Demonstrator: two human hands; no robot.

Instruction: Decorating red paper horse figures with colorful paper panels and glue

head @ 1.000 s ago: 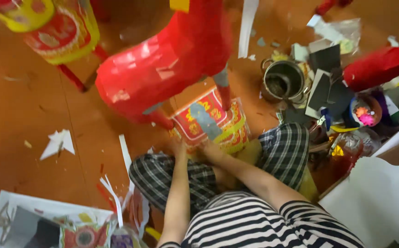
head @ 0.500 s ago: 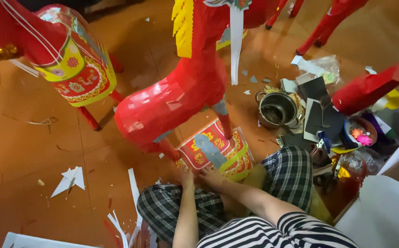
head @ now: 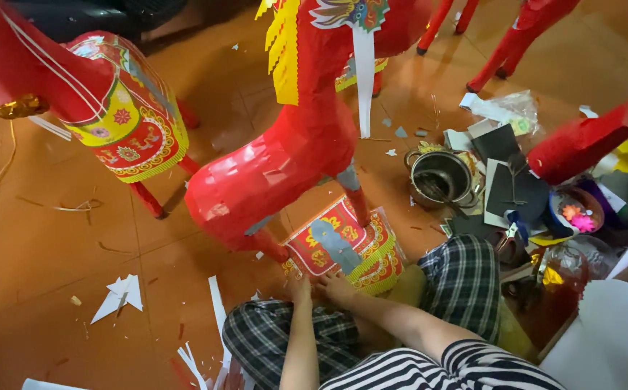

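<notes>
Saddle panel [head: 344,248] on floor by your knees, under red horse [head: 285,162].
Both hands pressed on its near edge: left hand [head: 299,289] & right hand [head: 336,287], fingers flat, not clamped. View has swung up since a sec ago; hands and panel stayed put. Pot [head: 440,177] off to the right.

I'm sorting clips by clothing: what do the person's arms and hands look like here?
Both forearms are bare, with no gloves, and no watch or rings can be made out on the left hand or right hand. A black-and-white striped top shows at the bottom edge; its sleeves end above the forearms. Checked dark trousers cover the legs.
</notes>
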